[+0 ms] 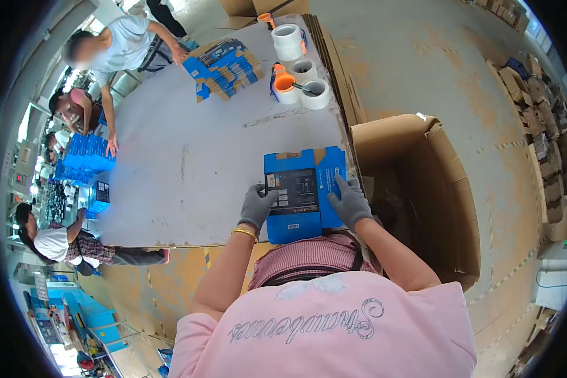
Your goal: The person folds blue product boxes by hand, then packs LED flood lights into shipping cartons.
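A flattened blue cardboard box [294, 217] with a black printed panel lies at the near right edge of the table, close against my body. My left hand [257, 206], in a grey glove, grips its left edge with the thumb on top. On the right side, my right hand [351, 201], also gloved in grey, holds the other edge, thumb lying over the blue panel. The fingers under the cardboard are hidden on both sides. Brown cardboard shows along the box's far flaps.
Tape rolls [287, 43] and orange-handled tape dispensers [283, 80] stand at the table's [189, 189] far right. More flattened blue boxes [223, 68] lie beyond. A large open carton [422, 195] sits at my right. A co-worker [129, 47] reaches over the table's left side.
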Tool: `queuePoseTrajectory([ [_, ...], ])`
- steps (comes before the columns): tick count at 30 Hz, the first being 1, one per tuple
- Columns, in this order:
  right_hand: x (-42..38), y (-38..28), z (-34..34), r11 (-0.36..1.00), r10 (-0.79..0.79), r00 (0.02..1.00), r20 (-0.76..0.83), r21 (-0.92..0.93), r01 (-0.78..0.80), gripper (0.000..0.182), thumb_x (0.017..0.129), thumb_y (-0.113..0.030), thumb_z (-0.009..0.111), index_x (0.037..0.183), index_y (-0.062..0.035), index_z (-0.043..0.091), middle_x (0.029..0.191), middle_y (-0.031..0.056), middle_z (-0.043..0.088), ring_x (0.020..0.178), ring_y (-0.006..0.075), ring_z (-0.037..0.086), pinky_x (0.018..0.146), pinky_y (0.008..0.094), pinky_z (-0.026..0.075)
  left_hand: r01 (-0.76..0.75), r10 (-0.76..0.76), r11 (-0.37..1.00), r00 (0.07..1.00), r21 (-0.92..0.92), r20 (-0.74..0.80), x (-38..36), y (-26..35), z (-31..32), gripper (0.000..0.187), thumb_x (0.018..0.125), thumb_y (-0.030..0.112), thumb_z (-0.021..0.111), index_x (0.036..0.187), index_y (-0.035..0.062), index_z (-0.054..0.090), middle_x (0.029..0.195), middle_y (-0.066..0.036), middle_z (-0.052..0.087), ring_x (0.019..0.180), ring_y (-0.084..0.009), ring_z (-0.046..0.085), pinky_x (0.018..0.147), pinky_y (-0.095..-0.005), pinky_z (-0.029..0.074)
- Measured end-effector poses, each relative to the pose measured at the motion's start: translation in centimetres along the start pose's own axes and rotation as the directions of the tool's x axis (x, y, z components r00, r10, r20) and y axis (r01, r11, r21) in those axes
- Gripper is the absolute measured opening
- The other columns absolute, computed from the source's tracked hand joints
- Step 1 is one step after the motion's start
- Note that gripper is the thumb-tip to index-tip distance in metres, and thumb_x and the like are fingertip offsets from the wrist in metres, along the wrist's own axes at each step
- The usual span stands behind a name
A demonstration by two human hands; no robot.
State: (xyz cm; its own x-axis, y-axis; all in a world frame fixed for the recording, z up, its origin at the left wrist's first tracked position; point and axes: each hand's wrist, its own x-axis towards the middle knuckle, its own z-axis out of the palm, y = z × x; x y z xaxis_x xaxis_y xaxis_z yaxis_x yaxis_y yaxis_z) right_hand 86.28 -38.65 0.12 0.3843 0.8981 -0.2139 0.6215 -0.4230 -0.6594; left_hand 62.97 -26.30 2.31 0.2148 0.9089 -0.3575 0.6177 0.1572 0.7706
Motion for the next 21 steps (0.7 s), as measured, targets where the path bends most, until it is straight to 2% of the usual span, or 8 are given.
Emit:
queuePoseTrajectory([
  [3, -0.7, -0.8, -0.8, 0.997, 0.069, 0.997, -0.016, 0.044, -0.068, 0.059, 0.085, -0.033, 0.060, 0.137, -0.0112, 0.042, 0.125, 0.0201, 0.048, 0.116, 0.0394, 0.050, 0.096, 0.0453, 0.043, -0.051, 0.045, 0.995, 0.996, -0.081, -0.077, -0.8, 1.3, 0.2, 0.051, 0.086, 0.024, 0.066, 0.122, -0.0077, 0.047, 0.099, -0.012, 0.061, 0.087, -0.0168, 0.061, 0.078, -0.0286, 0.051],
  [9, -1.3, -0.6, -4.3, 0.992, -0.117, 0.972, -0.206, -0.063, 0.106, 0.059, 0.082, -0.032, 0.065, 0.134, -0.0108, 0.045, 0.120, 0.0197, 0.051, 0.106, 0.0364, 0.055, 0.092, 0.0445, 0.045, 0.184, 0.105, 0.774, 0.906, -0.606, 0.409, -3.5, 5.5, -1.3, 0.038, 0.092, 0.018, 0.058, 0.120, -0.0068, 0.051, 0.105, -0.008, 0.063, 0.090, -0.0132, 0.061, 0.081, -0.0275, 0.050],
  [10, -0.7, -0.3, -4.9, 0.978, -0.189, 0.945, -0.268, -0.142, 0.155, 0.060, 0.082, -0.032, 0.066, 0.133, -0.0097, 0.045, 0.119, 0.0197, 0.051, 0.103, 0.0356, 0.056, 0.091, 0.0441, 0.045, 0.071, 0.159, 0.833, 0.918, -0.548, 0.362, -4.4, 7.0, -1.9, 0.035, 0.093, 0.018, 0.058, 0.118, -0.0063, 0.053, 0.103, -0.008, 0.063, 0.090, -0.0124, 0.061, 0.081, -0.0266, 0.050],
  [13, 0.0, -2.5, -8.0, 0.926, 0.013, 0.939, -0.344, 0.359, 0.118, 0.062, 0.082, -0.036, 0.068, 0.132, -0.0071, 0.045, 0.115, 0.0178, 0.054, 0.100, 0.0286, 0.058, 0.088, 0.0387, 0.047, -0.185, 0.299, 0.907, 0.916, -0.379, 0.268, -7.6, 10.1, -3.2, 0.031, 0.093, 0.017, 0.058, 0.115, -0.0049, 0.058, 0.098, -0.005, 0.064, 0.089, -0.0100, 0.060, 0.080, -0.0245, 0.049],
  [14, 1.1, -2.2, -7.4, 0.648, 0.112, 0.980, -0.163, 0.759, 0.053, 0.059, 0.084, -0.039, 0.066, 0.129, -0.0051, 0.047, 0.104, 0.0117, 0.057, 0.093, 0.0187, 0.056, 0.083, 0.0330, 0.046, -0.230, 0.331, 0.904, 0.910, -0.360, 0.249, -8.6, 10.7, -3.4, 0.032, 0.093, 0.018, 0.058, 0.116, -0.0047, 0.058, 0.098, -0.004, 0.064, 0.089, -0.0092, 0.059, 0.079, -0.0243, 0.049],
  [17, -0.1, -4.8, -8.5, 0.344, -0.001, 1.000, 0.008, 0.939, -0.007, 0.055, 0.087, -0.040, 0.062, 0.127, -0.0055, 0.048, 0.100, 0.0071, 0.058, 0.091, 0.0131, 0.054, 0.080, 0.0294, 0.045, -0.474, 0.479, 0.876, 0.834, -0.087, 0.273, -11.5, 12.9, -4.1, 0.032, 0.090, 0.012, 0.060, 0.118, -0.0016, 0.058, 0.098, -0.011, 0.067, 0.086, -0.0194, 0.065, 0.076, -0.0303, 0.051],
  [19, -0.9, -5.0, -8.7, 0.429, -0.006, 1.000, -0.007, 0.903, 0.009, 0.054, 0.093, -0.041, 0.054, 0.135, -0.0098, 0.041, 0.112, 0.0031, 0.056, 0.100, 0.0137, 0.055, 0.088, 0.0344, 0.046, -0.692, 0.624, 0.695, 0.716, 0.195, 0.313, -12.5, 13.6, -4.4, 0.031, 0.088, 0.010, 0.060, 0.118, -0.0007, 0.059, 0.098, -0.017, 0.067, 0.084, -0.0278, 0.066, 0.075, -0.0341, 0.051],
  [21, -1.2, -4.8, -8.7, 0.408, -0.083, 0.995, -0.059, 0.909, 0.088, 0.056, 0.093, -0.038, 0.055, 0.137, -0.0077, 0.038, 0.112, 0.0037, 0.056, 0.101, 0.0135, 0.055, 0.089, 0.0328, 0.046, -0.700, 0.627, 0.701, 0.697, 0.137, 0.348, -13.1, 13.8, -4.6, 0.035, 0.086, 0.008, 0.061, 0.120, 0.0009, 0.058, 0.100, -0.023, 0.063, 0.088, -0.0367, 0.063, 0.077, -0.0377, 0.050],
])
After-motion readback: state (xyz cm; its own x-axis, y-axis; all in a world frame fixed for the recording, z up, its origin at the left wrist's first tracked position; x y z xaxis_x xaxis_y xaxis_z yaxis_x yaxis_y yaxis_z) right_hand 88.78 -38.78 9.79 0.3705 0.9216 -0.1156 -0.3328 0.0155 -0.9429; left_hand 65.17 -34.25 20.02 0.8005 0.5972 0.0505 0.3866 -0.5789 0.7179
